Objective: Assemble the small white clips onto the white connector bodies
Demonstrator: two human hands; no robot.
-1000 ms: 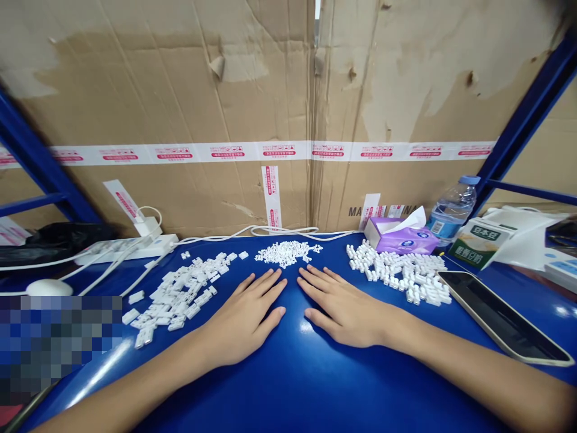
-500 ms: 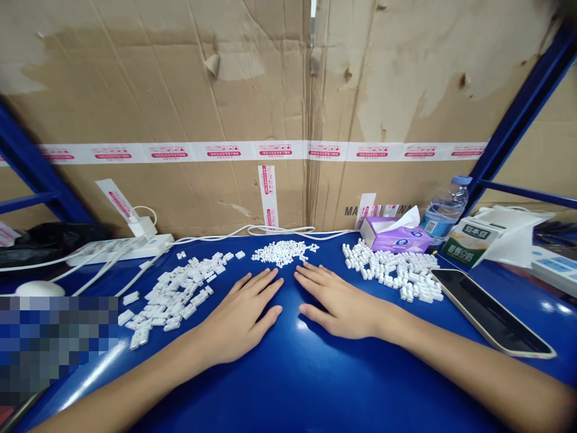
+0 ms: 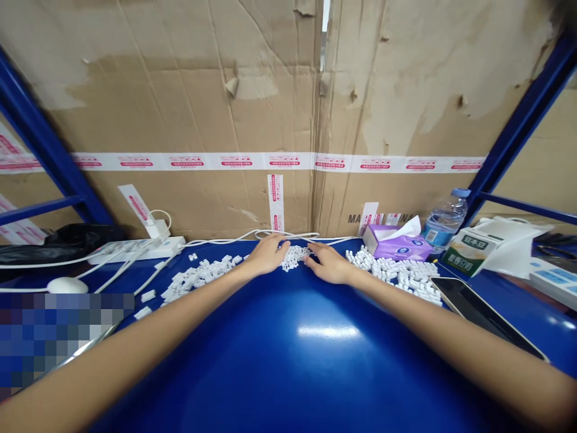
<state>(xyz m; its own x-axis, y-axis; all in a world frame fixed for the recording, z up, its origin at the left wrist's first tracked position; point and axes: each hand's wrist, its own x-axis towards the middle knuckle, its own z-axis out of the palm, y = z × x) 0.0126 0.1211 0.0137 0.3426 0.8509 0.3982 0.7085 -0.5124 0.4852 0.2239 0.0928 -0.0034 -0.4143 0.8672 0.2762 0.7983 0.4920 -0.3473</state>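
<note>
My left hand [image 3: 267, 255] rests at the left side of a small heap of tiny white plastic pieces [image 3: 294, 258], its fingers stretched along the heap's edge. Opposite it, my right hand [image 3: 330, 263] touches the heap's right side with fingers apart. Neither hand holds anything. To the left, partly behind my left forearm, lies a spread of flat white plastic parts [image 3: 198, 275]. Near my right wrist is another pile of white blocky plastic parts [image 3: 401, 272].
Behind the right pile stand a purple tissue pack [image 3: 399, 248] and a water bottle [image 3: 444, 221]. A phone [image 3: 489, 319] lies by my right forearm. A green-and-white box [image 3: 469, 252] is farther right. White cables run from a power strip [image 3: 169, 246] at the back left.
Both hands have moved forward from the bare blue tabletop to either side of the small heap. The heap looks narrower between them, and the camera view has shifted slightly.
</note>
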